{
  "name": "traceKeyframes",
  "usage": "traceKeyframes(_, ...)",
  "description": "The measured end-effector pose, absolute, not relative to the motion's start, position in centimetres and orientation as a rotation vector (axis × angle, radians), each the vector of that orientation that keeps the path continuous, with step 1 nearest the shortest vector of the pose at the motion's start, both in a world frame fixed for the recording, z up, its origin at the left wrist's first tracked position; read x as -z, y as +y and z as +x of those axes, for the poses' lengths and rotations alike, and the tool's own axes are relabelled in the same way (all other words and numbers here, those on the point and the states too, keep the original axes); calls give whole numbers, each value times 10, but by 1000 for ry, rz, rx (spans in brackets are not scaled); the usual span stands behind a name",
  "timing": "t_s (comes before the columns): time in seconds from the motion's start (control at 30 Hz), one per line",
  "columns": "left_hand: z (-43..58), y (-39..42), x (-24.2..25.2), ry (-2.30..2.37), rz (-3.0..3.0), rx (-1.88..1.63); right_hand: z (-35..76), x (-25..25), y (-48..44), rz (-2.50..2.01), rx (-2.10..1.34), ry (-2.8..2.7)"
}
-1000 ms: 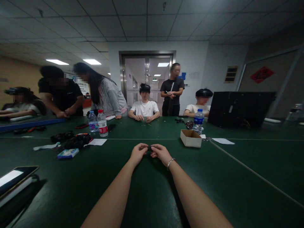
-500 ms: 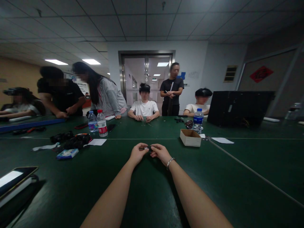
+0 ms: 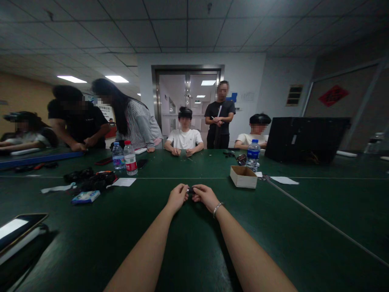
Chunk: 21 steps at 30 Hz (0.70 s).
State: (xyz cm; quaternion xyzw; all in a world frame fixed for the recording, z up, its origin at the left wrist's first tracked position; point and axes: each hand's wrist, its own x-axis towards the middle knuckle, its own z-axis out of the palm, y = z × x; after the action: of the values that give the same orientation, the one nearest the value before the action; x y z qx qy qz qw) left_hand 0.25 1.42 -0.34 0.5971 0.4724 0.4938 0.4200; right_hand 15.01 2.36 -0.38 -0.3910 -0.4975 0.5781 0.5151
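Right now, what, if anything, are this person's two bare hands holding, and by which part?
A small dark object, too small to identify: the left hand pinches its left end, the right hand its right.

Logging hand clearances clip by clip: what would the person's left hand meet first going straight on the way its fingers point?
First comes the small dark object pinched by the left hand; past it, probably the right hand on its other side, though depth is unclear.

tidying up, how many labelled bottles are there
3: blue-capped bottle and red-capped bottle at left, second blue-capped bottle behind the open box; the far right is unclear.
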Motion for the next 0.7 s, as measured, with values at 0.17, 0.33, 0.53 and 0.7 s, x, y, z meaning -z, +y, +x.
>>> traceKeyframes(0.17, 3, 14, 5, 1137, 1511, -1270, 150, 4, 23, -935, -1376, -1210)
traceKeyframes(0.33, 1, 16, 5, 1254, 1520, -1236, 151, 3, 22, -939, -1371, -1217)
traceKeyframes(0.53, 3, 14, 4, 1342, 1573, -1204, 151, 3, 23, -927, -1382, -1189)
traceKeyframes(0.7, 0, 7, -4, 1125, 1527, -1315, 152, 3, 24, -919, -1381, -1197)
